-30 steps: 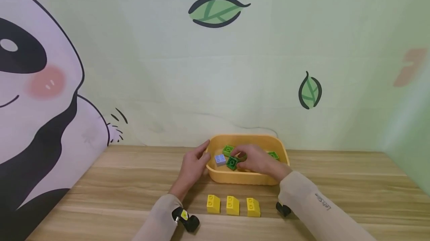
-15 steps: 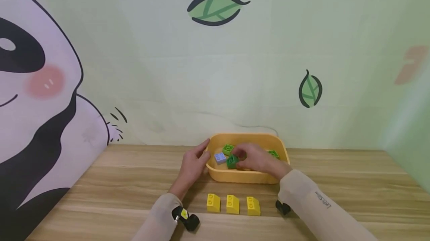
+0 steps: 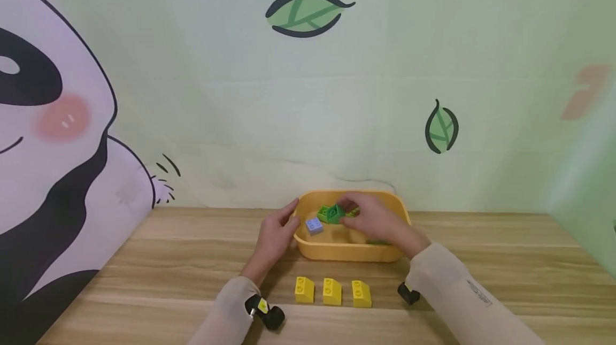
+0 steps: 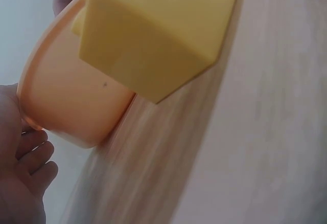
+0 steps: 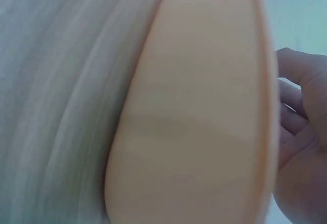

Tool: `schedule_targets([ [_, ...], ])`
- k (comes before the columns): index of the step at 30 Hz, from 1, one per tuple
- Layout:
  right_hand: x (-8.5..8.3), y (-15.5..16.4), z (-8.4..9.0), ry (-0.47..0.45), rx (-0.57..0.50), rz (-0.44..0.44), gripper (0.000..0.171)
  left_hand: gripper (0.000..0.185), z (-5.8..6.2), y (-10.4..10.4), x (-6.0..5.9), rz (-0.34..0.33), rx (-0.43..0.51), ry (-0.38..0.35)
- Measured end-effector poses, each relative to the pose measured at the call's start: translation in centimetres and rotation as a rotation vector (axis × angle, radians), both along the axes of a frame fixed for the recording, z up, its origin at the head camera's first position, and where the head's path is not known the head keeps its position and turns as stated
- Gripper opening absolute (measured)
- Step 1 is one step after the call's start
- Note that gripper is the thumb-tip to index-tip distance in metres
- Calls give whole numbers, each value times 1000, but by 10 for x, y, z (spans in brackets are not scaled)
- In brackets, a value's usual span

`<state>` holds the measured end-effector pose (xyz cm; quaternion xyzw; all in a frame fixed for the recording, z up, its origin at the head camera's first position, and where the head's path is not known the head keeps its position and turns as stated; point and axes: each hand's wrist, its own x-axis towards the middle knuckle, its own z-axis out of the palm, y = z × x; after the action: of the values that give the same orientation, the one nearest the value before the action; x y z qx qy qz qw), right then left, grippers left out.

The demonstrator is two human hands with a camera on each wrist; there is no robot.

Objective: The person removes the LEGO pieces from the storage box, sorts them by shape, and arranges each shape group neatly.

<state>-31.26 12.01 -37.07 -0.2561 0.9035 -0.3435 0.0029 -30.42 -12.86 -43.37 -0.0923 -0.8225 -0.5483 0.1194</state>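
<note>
My left hand point(image 3: 275, 232) grips the left end of an orange-yellow plastic bin point(image 3: 351, 252), its thumb at the rim. In the left wrist view, the fingers of that left hand point(image 4: 23, 170) curl by the bin wall point(image 4: 76, 88). Inside the bin, my right hand point(image 3: 374, 221) pinches a dark green toy brick point(image 3: 334, 214) between thumb and fingers. Beside it lies a light green brick point(image 3: 322, 213), partly covered. A lilac brick point(image 3: 314, 226) sits studs up near the bin's left end. In the right wrist view, the bin wall point(image 5: 194, 101) hides part of the right hand point(image 5: 304, 127).
Three yellow sloped bricks point(image 3: 332, 292) stand in a spaced row on the wooden table point(image 3: 192, 259), in front of the bin. One yellow brick point(image 4: 153, 35) looms close in the left wrist view. Behind the table hangs a pale green printed backdrop point(image 3: 240, 93).
My right hand has moved the dark green brick toward the back of the bin, up against the light green one. My left hand stays at the bin's left end.
</note>
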Motion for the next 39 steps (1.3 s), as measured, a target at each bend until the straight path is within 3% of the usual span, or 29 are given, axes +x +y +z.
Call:
schedule_targets([
  [7, 16, 8, 7, 52, -93, -14, 39, 53, 0, 0, 0, -3, 0, -7],
  [17, 38, 24, 10, 128, -178, 3, 31, 53, -2, 0, -1, 4, 0, 0],
  [29, 62, 43, 18, 158, -166, 15, 31, 53, -1, -1, 0, -3, 6, -4],
  [39, 76, 52, 21, 127, -151, -15, 30, 53, -1, -1, -1, -8, -2, 1],
])
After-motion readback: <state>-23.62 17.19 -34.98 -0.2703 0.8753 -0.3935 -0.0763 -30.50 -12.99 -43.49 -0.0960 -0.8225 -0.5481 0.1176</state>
